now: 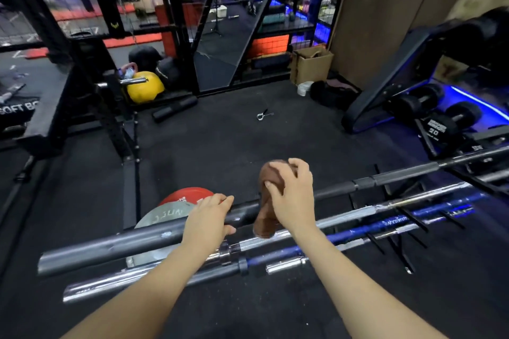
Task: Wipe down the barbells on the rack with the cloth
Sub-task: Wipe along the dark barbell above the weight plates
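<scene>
Black rubber floor [220, 146] spreads under us, with a cage frame and a yellow ball [144, 87] far left, a spring collar [263, 114] lying loose mid-floor, and dumbbells [440, 115] on a stand at far right.

Near us the rack [396, 250] carries several bars side by side, all running the same way: low at our left, rising toward the right. Farthest from us lies the dark bar [115, 245]; just nearer come a chrome bar [115, 282] and a blue bar [385, 226]. Plates [165, 215], one red and one grey, show behind the dark bar at left.

Our left hand [206, 219] rests on the dark bar, fingers curled over its top, thumb below, so we judge that it grips and steadies it. Just right of it, our right hand [292, 195] clutches the brown cloth [268, 201], bunched at the top with a tail draped over the same bar and hanging in front of it.

What matters for the wipe: the cloth already sits on the dark bar, and most of its length runs rightward, away from the left hand. We judge the stroke should follow that axis, sliding right and upward along the shaft, with the right hand leading since it is nearer that stretch.
</scene>
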The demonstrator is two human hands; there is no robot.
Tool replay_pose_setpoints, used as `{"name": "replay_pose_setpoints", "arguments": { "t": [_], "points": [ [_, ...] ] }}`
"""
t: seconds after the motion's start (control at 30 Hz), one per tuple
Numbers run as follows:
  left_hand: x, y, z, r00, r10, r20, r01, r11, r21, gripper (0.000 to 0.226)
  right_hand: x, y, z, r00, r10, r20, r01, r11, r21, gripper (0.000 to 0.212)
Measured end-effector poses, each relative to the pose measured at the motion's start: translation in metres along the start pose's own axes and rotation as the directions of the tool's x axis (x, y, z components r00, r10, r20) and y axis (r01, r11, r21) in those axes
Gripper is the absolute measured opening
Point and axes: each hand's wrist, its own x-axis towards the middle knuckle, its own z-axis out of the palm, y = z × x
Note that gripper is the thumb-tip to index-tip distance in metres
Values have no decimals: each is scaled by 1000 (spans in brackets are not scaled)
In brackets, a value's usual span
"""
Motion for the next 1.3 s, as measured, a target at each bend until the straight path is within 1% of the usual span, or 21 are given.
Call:
{"name": "replay_pose_setpoints", "arguments": {
  "t": [0.03, 0.07, 0.1, 0.13, 0.23, 0.33, 0.43, 0.5, 0.63, 0.77, 0.83, 0.87, 0.9, 0.97, 1.0, 1.03, 1.1, 1.17, 1.23, 1.3],
  "points": [
    [1, -3, 0, 999, 25, 20, -25, 1000, 7, 72, -7, -3, 10, 999, -37, -12, 36, 993, -115, 42],
    [2, -5, 2, 998, 42, 41, -42, 999, 1, 72, -16, -3, 22, 998, -64, 6, 63, 971, -231, 45],
    [3, -7, 5, 997, 54, 51, -54, 999, -9, 71, -24, -3, 33, 998, -60, 34, 68, 949, -307, 49],
    [5, -10, 6, 996, 67, 50, -67, 998, -13, 69, -31, -2, 40, 999, -37, 36, 47, 941, -336, 50],
    [12, -15, 6, 992, 118, 40, -118, 993, 17, 61, -36, 2, 49, 999, 36, -29, -42, 954, -297, 48],
    [25, -21, 1, 983, 146, 111, -150, 988, 30, 59, -44, 7, 53, 994, 65, -87, -85, 965, -248, 47],
    [41, -25, -10, 960, 138, 243, -132, 990, -40, 70, -57, 9, 59, 988, 92, -124, -115, 974, -193, 50],
    [50, -30, -14, 940, 150, 307, -130, 988, -86, 74, -58, 8, 63, 981, 111, -161, -140, 973, -184, 51],
    [56, -37, -15, 907, 175, 384, -96, 972, -217, 71, -62, 4, 71, 955, 158, -250, -197, 970, -140, 54],
    [63, -42, -17, 857, 210, 471, -50, 943, -330, 63, -71, 5, 74, 932, 226, -282, -259, 962, -82, 57],
    [60, -39, -19, 863, 222, 454, -83, 949, -305, 57, -72, 3, 74, 927, 265, -267, -294, 953, -73, 58],
    [53, -35, -19, 884, 222, 412, -122, 959, -255, 54, -72, 2, 73, 926, 287, -246, -313, 947, -73, 58],
    [44, -30, -18, 912, 220, 347, -169, 970, -174, 53, -73, 1, 71, 924, 310, -223, -334, 940, -75, 58],
    [22, -19, -14, 957, 208, 203, -222, 974, 50, 60, -78, 0, 66, 908, 387, -159, -403, 912, -79, 55],
    [14, -14, -13, 969, 198, 150, -220, 964, 148, 64, -80, 1, 64, 891, 437, -119, -449, 888, -99, 53],
    [9, -10, -12, 976, 187, 108, -206, 956, 208, 62, -82, 2, 62, 872, 484, -76, -490, 861, -135, 50],
    [9, -7, -12, 982, 180, 51, -187, 951, 248, 44, -84, 4, 60, 830, 557, 3, -547, 816, -187, 45],
    [15, -7, -12, 981, 187, 49, -193, 946, 260, 30, -82, 4, 61, 803, 596, 24, -584, 793, -172, 45],
    [20, -10, -13, 980, 187, 70, -198, 952, 232, 26, -77, 3, 62, 789, 614, 11, -607, 782, -139, 46],
    [28, -11, -16, 976, 188, 110, -206, 962, 179, 29, -73, 2, 61, 787, 617, -2, -613, 781, -114, 44]
  ]
}}
